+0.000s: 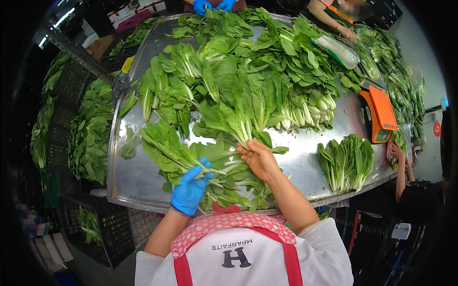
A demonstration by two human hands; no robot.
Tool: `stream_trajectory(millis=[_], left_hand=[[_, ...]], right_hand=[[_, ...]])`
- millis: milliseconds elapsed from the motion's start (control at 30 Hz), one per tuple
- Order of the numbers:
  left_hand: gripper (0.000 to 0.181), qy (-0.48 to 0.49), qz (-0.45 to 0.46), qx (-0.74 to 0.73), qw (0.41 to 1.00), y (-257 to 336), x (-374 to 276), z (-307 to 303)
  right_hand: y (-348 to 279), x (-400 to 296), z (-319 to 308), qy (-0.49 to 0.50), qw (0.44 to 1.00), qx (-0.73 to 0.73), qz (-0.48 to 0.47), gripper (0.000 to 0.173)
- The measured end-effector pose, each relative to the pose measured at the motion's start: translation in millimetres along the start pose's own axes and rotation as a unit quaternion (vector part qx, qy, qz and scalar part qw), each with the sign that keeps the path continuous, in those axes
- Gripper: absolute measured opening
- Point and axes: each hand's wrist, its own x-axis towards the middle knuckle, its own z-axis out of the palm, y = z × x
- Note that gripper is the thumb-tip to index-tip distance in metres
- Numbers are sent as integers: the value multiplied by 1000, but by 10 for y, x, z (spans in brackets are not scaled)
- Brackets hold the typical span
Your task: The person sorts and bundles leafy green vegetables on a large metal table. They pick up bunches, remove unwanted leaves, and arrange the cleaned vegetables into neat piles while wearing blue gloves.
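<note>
My left hand (190, 189), in a blue glove, holds a bunch of leafy greens (168, 150) by its pale stems, leaves pointing away to the upper left. Bare, my right hand (258, 157) pinches the white base of another leafy green (232, 119), whose leaves spread over the large heap. Loose leaves (229, 189) lie beneath both hands along the table's near edge. Beyond them, a big heap of leafy greens (236, 68) covers much of the metal table (297, 153). At the heap's right side, bok choy with white stems (307, 112) is stacked.
A row of greens (345, 162) lies at the right, near an orange scale (381, 111). Bagged greens (397, 78) are piled beyond it. Crates of greens (91, 136) line the left side. Co-workers' hands (214, 5) show at the far edge, others (399, 153) at the right.
</note>
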Motion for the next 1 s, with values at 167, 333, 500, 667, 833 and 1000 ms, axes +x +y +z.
stream_trajectory(millis=[167, 333, 500, 667, 833, 1000], left_hand=[[33, -12, -14, 26, 999, -117, 68, 73], [32, -23, -8, 26, 999, -233, 173, 98], [32, -32, 9, 56, 998, -308, 204, 183], [32, -57, 19, 81, 995, -308, 182, 183], [33, -32, 40, 49, 997, -313, 181, 236], [32, -12, 50, 53, 997, -296, 222, 159]], right_hand=[[89, -135, 54, -18, 991, -103, -80, 25], [232, -326, 284, 14, 975, -172, -142, 28], [448, -361, 282, -7, 946, -220, -238, 23], [434, -413, 363, 14, 832, -412, -372, 15], [406, -510, 454, 9, 681, -553, -481, 20], [392, -502, 451, -43, 587, -585, -558, 30]])
